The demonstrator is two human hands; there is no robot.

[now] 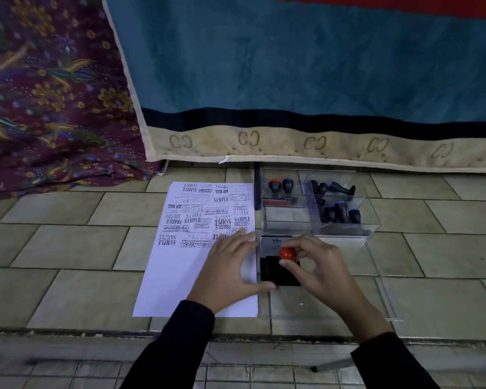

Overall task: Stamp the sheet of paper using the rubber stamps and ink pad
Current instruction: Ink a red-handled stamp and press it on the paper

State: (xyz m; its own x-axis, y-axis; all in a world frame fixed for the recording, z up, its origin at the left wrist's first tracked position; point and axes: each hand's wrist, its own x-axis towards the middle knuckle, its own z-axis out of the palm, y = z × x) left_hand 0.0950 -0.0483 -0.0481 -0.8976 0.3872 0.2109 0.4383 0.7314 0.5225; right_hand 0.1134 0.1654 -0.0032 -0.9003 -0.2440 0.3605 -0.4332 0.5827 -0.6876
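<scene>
We are taking the ink pad (278, 262) as our landmark, lying open on the tiled floor (68, 248). Far to its left and behind, a patterned purple cloth (54, 94) is spreading over the floor. Just left of the pad the sheet of paper (185, 276) is lying flat, its far half crowded with black stamp marks, its near half blank. Our left hand (230, 270) is resting on the paper's right edge, fingers spread apart and clamping nothing, the thumb reaching the pad's near-left corner. Directly over the pad, our right hand (320, 265) is pinching the red-topped stamp (287, 253) with fingertips closed around its knob, pressing it toward the black ink surface. Behind and to the right of the pad, a clear divided box (314, 228) is holding more black-handled stamps (341, 213).
</scene>
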